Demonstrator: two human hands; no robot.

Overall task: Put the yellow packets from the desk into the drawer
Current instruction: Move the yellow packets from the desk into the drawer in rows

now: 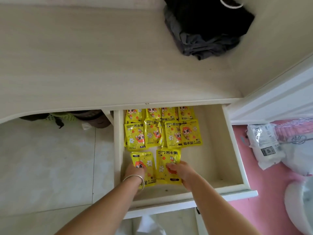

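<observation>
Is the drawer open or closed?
Open. The drawer is pulled out from under the desk, so you can see yellow packets lying inside and both hands reaching in.

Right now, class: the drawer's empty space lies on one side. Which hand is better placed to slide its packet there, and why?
The right hand. It rests on the right-hand packet, next to the drawer's bare right half. The left hand is on the packet by the left wall.
</observation>
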